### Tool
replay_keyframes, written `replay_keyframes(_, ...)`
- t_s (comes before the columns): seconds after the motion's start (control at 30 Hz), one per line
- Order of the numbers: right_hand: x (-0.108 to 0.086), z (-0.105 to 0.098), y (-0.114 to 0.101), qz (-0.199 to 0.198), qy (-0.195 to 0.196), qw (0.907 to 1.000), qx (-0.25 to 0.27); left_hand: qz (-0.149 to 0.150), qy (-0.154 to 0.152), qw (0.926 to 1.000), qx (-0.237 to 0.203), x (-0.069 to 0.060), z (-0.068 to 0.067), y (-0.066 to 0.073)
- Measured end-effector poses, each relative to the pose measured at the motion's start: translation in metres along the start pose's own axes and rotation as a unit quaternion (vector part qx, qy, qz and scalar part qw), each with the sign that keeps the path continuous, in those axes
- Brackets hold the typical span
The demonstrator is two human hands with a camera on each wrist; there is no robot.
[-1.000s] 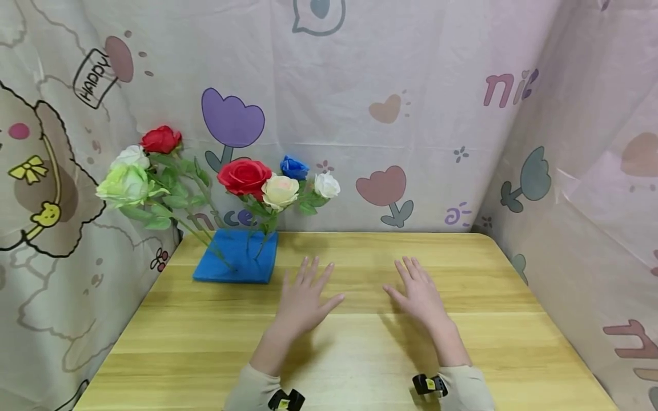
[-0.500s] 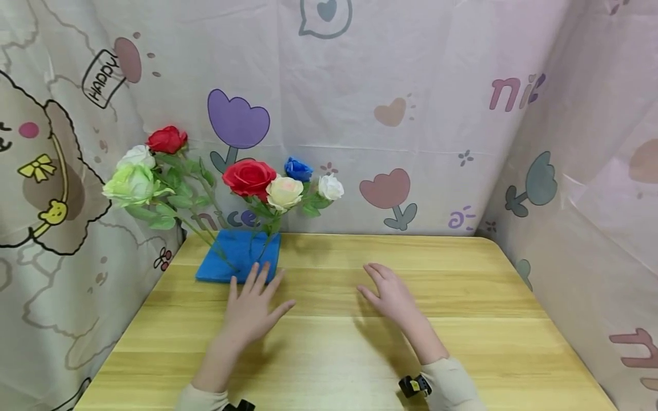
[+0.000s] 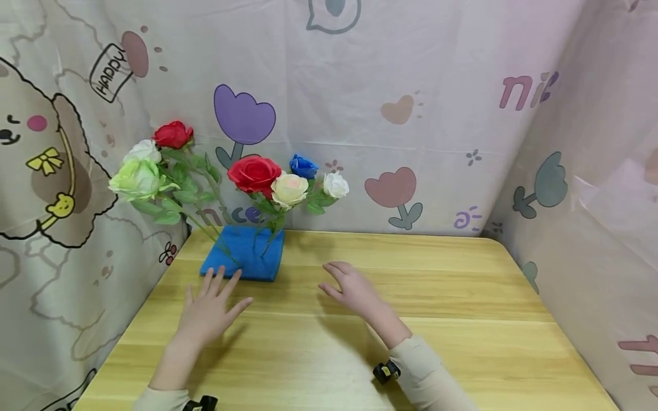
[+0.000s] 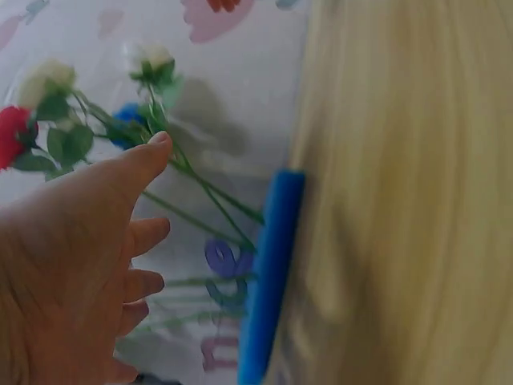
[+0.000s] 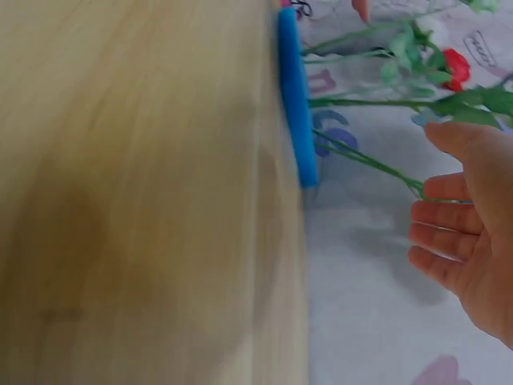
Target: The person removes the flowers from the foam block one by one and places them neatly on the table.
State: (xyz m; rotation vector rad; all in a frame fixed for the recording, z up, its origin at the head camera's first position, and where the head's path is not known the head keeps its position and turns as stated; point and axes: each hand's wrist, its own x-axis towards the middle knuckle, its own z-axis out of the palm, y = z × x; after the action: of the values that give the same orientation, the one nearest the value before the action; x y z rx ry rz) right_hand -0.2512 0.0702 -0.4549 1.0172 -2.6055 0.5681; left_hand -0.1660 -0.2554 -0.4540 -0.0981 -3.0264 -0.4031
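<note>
Curtain [image 3: 442, 68]: "HAPPY", "nice", perhaps "nice" again at right
Table [image 3: 442, 297]: pale wood-grain
Your left hand [image 3: 205, 314]: spread, empty, near blue block [image 3: 247, 254]
Your right hand [image 3: 354, 290]: fingers relaxed, empty

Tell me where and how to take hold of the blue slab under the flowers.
Grip the blue slab by its side edges near the front corners, probably best with left hand and right hand opposite, coming from the near side. It lies flat and thin; stems rise from its top, none crossing the front edge.

base [image 3: 252, 264]: blue | flowers [image 3: 254, 174]: red, white, cream, green, blue | table [image 3: 437, 285]: yellow woodgrain
</note>
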Motion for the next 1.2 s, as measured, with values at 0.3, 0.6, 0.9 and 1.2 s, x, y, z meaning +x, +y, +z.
replay_keyframes(0.3, 0.034, 0.034, -0.016, 0.005, -0.058, 0.9979, 0.027, -0.014, -0.014, 0.9998, 0.003, 0.009, 0.013, -0.031)
replay_keyframes(0.6, 0.065, 0.062, -0.030, -0.017, -0.080, 0.9941, 0.071, -0.025, -0.048, 0.9986, -0.001, 0.031, 0.022, -0.058)
replay_keyframes(0.9, 0.095, 0.090, -0.026, 0.082, -0.070, 0.9674, 0.229, -0.024, -0.079, 0.9966, -0.002, 0.042, 0.025, -0.071)
replay_keyframes(1.2, 0.113, 0.102, -0.028, 0.162, -0.003, 0.9218, 0.352, -0.015, -0.093, 0.9955, -0.014, 0.047, 0.018, -0.069)
